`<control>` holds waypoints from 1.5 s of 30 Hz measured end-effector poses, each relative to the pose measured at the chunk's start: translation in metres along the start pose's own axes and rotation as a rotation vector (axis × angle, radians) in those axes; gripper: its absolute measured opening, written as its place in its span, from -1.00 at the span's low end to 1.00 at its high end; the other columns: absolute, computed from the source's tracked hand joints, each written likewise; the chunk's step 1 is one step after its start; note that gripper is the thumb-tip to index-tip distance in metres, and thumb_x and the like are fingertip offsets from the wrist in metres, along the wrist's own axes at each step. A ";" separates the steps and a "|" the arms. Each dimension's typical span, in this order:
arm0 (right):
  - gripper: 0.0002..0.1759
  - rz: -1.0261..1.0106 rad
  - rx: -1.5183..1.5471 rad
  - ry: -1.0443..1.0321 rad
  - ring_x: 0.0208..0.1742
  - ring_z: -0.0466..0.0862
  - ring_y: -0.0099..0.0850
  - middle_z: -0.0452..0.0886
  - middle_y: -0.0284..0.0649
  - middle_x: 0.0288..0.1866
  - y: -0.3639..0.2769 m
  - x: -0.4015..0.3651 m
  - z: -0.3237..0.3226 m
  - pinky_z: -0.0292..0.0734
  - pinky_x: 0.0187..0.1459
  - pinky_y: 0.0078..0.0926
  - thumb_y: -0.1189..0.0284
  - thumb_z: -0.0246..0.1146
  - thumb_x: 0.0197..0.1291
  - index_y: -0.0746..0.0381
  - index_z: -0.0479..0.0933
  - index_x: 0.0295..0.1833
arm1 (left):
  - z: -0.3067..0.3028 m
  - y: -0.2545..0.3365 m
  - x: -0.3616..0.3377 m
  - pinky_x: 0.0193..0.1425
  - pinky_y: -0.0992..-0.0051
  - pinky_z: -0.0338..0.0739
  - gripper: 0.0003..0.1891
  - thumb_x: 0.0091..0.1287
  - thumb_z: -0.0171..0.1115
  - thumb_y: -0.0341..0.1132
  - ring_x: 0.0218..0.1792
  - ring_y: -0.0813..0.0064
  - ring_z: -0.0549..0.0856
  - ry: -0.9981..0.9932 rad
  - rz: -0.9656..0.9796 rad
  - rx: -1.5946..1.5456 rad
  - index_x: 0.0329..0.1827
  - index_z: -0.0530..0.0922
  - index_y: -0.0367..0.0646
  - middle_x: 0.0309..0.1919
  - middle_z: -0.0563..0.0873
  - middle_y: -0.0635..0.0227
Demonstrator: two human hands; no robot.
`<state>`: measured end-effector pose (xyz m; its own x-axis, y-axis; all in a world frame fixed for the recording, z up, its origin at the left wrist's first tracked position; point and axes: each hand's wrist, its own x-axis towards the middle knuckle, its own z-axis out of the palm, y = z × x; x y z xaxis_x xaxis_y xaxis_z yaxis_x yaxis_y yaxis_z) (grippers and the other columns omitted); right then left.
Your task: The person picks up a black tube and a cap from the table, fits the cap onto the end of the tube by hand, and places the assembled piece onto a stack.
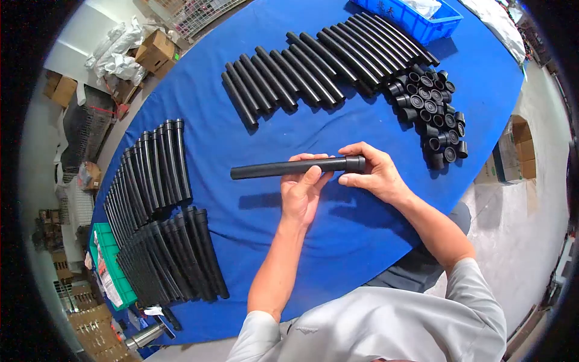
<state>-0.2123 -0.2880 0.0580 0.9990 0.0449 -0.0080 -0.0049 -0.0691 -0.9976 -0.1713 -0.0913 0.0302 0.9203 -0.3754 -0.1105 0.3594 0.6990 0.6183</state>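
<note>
A black tube (259,169) lies level across my hands above the blue tablecloth. My left hand (300,194) is closed around its middle, thumb in front and fingers behind. At the tube's right end sits a wider black end cap (354,163). My right hand (381,176) pinches this cap between thumb and fingers. Loose black caps (430,105) are heaped to the upper right of my hands. Bare black tubes (283,81) lie in a slanting row beyond them. On the left, tubes with caps on their upper ends (154,166) rest in two groups.
A blue crate (431,27) holding white plastic stands at the table's far edge. The green tray (114,265) is at the left edge, near a metal cylinder (145,336). Cardboard boxes (158,53) stand on the floor beyond, and another box (517,148) is to the right.
</note>
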 end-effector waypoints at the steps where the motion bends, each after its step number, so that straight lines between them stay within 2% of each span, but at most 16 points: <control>1: -0.51 0.029 0.044 0.005 -0.07 0.64 -0.62 0.66 -0.35 -0.08 -0.002 0.001 -0.001 0.58 -0.05 -0.61 0.52 0.52 0.19 0.30 0.57 0.23 | 0.000 -0.001 0.000 0.27 0.16 0.72 -0.74 0.39 0.34 -0.52 0.17 0.17 0.73 -0.012 0.008 -0.012 0.10 0.58 -0.20 0.09 0.73 0.09; 3: -0.53 0.089 0.138 0.015 -0.14 0.66 -0.62 0.69 -0.35 -0.14 -0.008 0.002 0.000 0.59 -0.12 -0.60 0.46 0.54 0.17 0.29 0.62 0.18 | 0.001 0.001 0.000 0.26 0.17 0.73 -0.75 0.39 0.34 -0.53 0.16 0.18 0.73 -0.023 0.000 -0.016 0.09 0.59 -0.20 0.08 0.74 0.09; 6: -0.55 -0.129 -0.086 0.028 -0.17 0.66 -0.61 0.71 -0.35 -0.14 -0.003 0.003 -0.003 0.59 -0.14 -0.59 0.44 0.55 0.16 0.31 0.65 0.15 | 0.001 -0.001 -0.001 0.25 0.18 0.73 -0.76 0.39 0.32 -0.55 0.15 0.19 0.74 -0.003 -0.007 -0.043 0.09 0.60 -0.20 0.06 0.75 0.08; 9: -0.57 0.047 -0.009 0.046 -0.14 0.67 -0.59 0.72 -0.32 -0.14 -0.005 -0.002 -0.002 0.59 -0.11 -0.57 0.45 0.55 0.15 0.30 0.67 0.13 | 0.006 -0.009 -0.005 0.23 0.19 0.75 -0.77 0.40 0.31 -0.55 0.12 0.20 0.75 0.050 -0.002 -0.071 0.09 0.61 -0.20 0.05 0.75 0.08; 15: -0.61 -0.032 -0.082 0.011 -0.15 0.67 -0.55 0.72 -0.28 -0.18 -0.010 -0.002 -0.005 0.56 -0.12 -0.54 0.42 0.52 0.17 0.30 0.69 0.09 | 0.002 -0.007 -0.006 0.20 0.21 0.77 -0.79 0.42 0.30 -0.53 0.08 0.20 0.77 0.062 -0.032 -0.050 0.08 0.63 -0.21 0.03 0.76 0.06; 18: -0.63 -0.083 -0.139 -0.021 -0.17 0.64 -0.63 0.69 -0.35 -0.17 -0.012 -0.001 -0.007 0.55 -0.15 -0.64 0.49 0.52 0.16 0.33 0.69 0.08 | 0.002 -0.005 -0.007 0.19 0.23 0.77 -0.79 0.41 0.31 -0.52 0.08 0.20 0.77 0.068 -0.056 -0.056 0.07 0.64 -0.22 0.03 0.76 0.06; 22: -0.64 -0.113 -0.182 -0.031 -0.17 0.63 -0.61 0.68 -0.33 -0.16 -0.017 -0.001 -0.009 0.55 -0.14 -0.62 0.49 0.52 0.16 0.33 0.69 0.07 | 0.002 -0.003 -0.006 0.20 0.22 0.76 -0.81 0.41 0.32 -0.52 0.09 0.19 0.76 0.060 -0.071 -0.061 0.05 0.65 -0.21 0.04 0.76 0.06; 27: -0.62 -0.063 -0.035 0.050 -0.11 0.62 -0.60 0.66 -0.34 -0.10 -0.004 -0.004 0.001 0.53 -0.09 -0.63 0.51 0.51 0.17 0.33 0.67 0.10 | 0.002 0.002 -0.004 0.22 0.09 0.73 -0.69 0.45 0.30 -0.44 0.20 0.09 0.72 0.055 -0.063 -0.006 0.22 0.54 -0.16 0.12 0.73 0.01; 29: -0.47 -0.128 -0.120 0.024 0.01 0.62 -0.57 0.64 -0.29 0.05 0.006 -0.001 0.001 0.56 -0.01 -0.59 0.54 0.50 0.16 0.30 0.58 0.26 | 0.004 0.015 0.002 0.25 -0.02 0.69 -0.63 0.49 0.27 -0.37 0.30 0.00 0.64 0.026 -0.033 -0.035 0.31 0.45 -0.12 0.19 0.69 -0.02; 30: -0.39 -0.157 -0.162 0.016 0.07 0.61 -0.56 0.63 -0.26 0.12 0.008 -0.001 0.000 0.58 0.03 -0.57 0.56 0.50 0.15 0.28 0.54 0.34 | -0.001 0.021 0.005 0.19 -0.01 0.73 -0.70 0.50 0.26 -0.36 0.26 -0.02 0.68 0.035 -0.017 -0.035 0.23 0.50 -0.12 0.15 0.72 -0.02; 33: -0.10 0.029 0.351 -0.033 0.25 0.57 -0.46 0.51 -0.15 0.36 -0.006 -0.002 0.008 0.59 0.20 -0.47 0.61 0.53 0.08 0.22 0.31 0.55 | -0.022 0.023 0.010 0.09 0.05 0.79 -0.77 0.48 0.28 -0.38 0.12 0.00 0.76 0.070 0.043 0.074 0.14 0.55 -0.10 0.07 0.76 0.00; 36: 0.10 0.182 0.253 -0.279 0.39 0.51 -0.29 0.37 -0.06 0.47 -0.005 0.008 -0.017 0.57 0.32 -0.33 0.58 0.55 0.06 0.20 0.08 0.65 | -0.019 0.026 0.011 0.05 0.07 0.81 -0.81 0.47 0.30 -0.40 0.05 0.02 0.79 0.091 0.068 0.061 0.09 0.56 -0.09 0.03 0.77 0.01; 37: -0.01 0.203 0.316 -0.298 0.34 0.56 -0.32 0.48 -0.08 0.39 -0.006 0.010 -0.020 0.58 0.29 -0.37 0.56 0.55 0.08 0.31 0.19 0.59 | -0.019 0.025 0.012 0.06 0.07 0.81 -0.81 0.46 0.30 -0.40 0.05 0.02 0.79 0.084 0.079 0.061 0.08 0.56 -0.08 0.03 0.77 0.01; 40: -0.13 0.246 0.333 -0.276 0.21 0.65 -0.36 0.61 -0.11 0.21 -0.006 0.012 -0.016 0.62 0.23 -0.39 0.52 0.53 0.14 0.38 0.28 0.52 | -0.020 0.023 0.012 0.07 0.06 0.81 -0.81 0.46 0.31 -0.41 0.04 0.02 0.80 0.075 0.082 0.056 0.07 0.57 -0.08 0.02 0.77 0.01; 41: -0.32 0.273 0.411 -0.215 -0.02 0.74 -0.42 0.70 -0.16 0.01 -0.008 0.010 -0.010 0.69 0.09 -0.42 0.48 0.49 0.21 0.40 0.41 0.41 | -0.020 0.023 0.012 0.07 0.06 0.81 -0.82 0.46 0.31 -0.41 0.04 0.02 0.80 0.073 0.077 0.057 0.07 0.57 -0.08 0.02 0.77 0.01; 45: -0.53 0.244 0.442 -0.104 -0.19 0.77 -0.44 0.71 -0.19 -0.12 -0.004 0.006 0.000 0.75 -0.11 -0.46 0.45 0.44 0.28 0.38 0.52 0.24 | -0.018 0.022 0.012 0.08 0.06 0.80 -0.82 0.46 0.31 -0.42 0.04 0.01 0.80 0.059 0.082 0.061 0.06 0.57 -0.10 0.02 0.77 0.00</control>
<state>-0.2061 -0.2871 0.0618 0.9567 0.1807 -0.2283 -0.2782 0.3366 -0.8996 -0.1499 -0.0695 0.0287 0.9543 -0.2809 -0.1022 0.2742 0.6870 0.6729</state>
